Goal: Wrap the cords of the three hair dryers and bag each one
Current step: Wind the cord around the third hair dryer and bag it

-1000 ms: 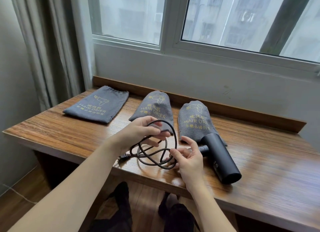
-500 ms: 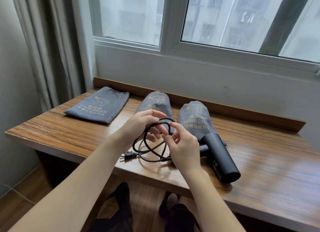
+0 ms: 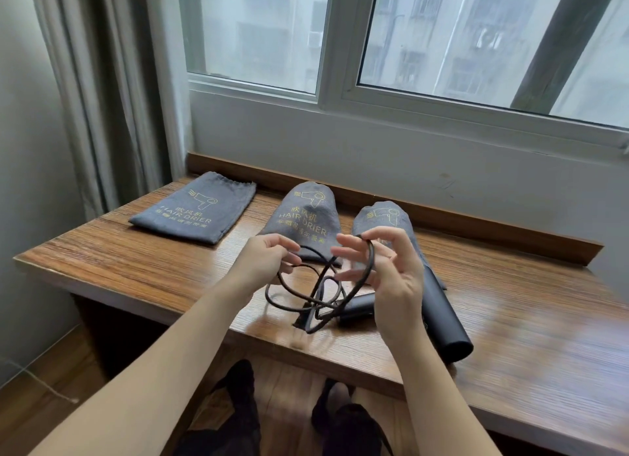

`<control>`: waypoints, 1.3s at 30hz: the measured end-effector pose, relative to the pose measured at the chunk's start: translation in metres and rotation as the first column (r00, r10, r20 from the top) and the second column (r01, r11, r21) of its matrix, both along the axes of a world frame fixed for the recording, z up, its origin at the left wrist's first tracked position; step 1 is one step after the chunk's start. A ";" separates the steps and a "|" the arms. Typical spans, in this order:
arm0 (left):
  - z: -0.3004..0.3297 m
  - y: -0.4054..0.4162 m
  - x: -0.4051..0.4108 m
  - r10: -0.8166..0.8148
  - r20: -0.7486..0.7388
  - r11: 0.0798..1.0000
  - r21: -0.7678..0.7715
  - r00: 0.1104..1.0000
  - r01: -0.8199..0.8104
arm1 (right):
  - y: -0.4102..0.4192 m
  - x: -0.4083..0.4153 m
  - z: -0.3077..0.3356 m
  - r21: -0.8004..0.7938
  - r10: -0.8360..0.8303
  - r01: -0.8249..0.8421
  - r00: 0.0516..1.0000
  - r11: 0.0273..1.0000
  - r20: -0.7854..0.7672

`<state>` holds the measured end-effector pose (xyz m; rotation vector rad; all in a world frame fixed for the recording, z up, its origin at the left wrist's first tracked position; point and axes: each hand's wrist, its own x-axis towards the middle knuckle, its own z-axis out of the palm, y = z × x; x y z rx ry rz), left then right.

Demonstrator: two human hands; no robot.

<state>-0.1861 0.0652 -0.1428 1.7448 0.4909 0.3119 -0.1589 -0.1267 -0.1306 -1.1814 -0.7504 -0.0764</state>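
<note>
Glossy wood-grain table (image 3: 510,302), matt grey cloth bags (image 3: 194,214).

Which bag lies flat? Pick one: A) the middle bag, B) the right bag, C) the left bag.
C: the left bag lies flat on the desk, while the middle bag and the right bag bulge.

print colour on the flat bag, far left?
Yellow-gold hair-dryer icon and lettering on the dark grey flat bag, clearest in the head view.
</note>
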 end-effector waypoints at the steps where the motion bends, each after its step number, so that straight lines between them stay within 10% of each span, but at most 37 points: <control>1: -0.004 0.001 0.001 -0.008 -0.011 0.999 0.039 1.000 0.008 | -0.001 0.001 0.002 0.031 0.063 -0.062 0.997 0.998 -0.042; 5: -0.017 0.005 0.002 -0.017 -0.094 0.942 0.332 0.995 0.047 | -0.002 0.006 0.007 0.088 0.101 -0.087 0.980 0.992 -0.171; 10: -0.019 -0.004 -0.003 -0.146 -0.114 0.662 0.727 0.983 0.183 | -0.002 0.008 0.002 -0.020 0.137 -0.145 0.968 0.989 -0.208; 16: -0.019 -0.002 0.000 -0.303 -0.207 0.744 0.559 0.930 0.366 | -0.003 0.008 -0.005 -0.006 0.168 -0.176 0.948 0.984 -0.269; 25: -0.003 -0.002 0.002 -0.072 0.194 0.786 0.615 0.978 -0.064 | -0.013 0.014 -0.017 -0.237 0.263 -0.397 0.854 0.887 -0.448; 31: 0.001 -0.012 0.006 0.004 0.128 0.659 0.745 0.992 -0.099 | 0.008 0.021 -0.040 -0.535 -0.149 -0.002 0.959 0.845 -0.239; 36: 0.014 -0.018 -0.002 -0.182 0.322 0.952 0.294 0.929 0.084 | 0.014 0.031 -0.062 -0.723 -0.336 0.228 0.942 0.652 -0.006; 39: 0.025 -0.012 -0.014 -0.374 0.269 0.926 0.157 0.888 0.343 | 0.012 0.031 -0.061 -0.680 -0.340 0.235 0.940 0.695 -0.023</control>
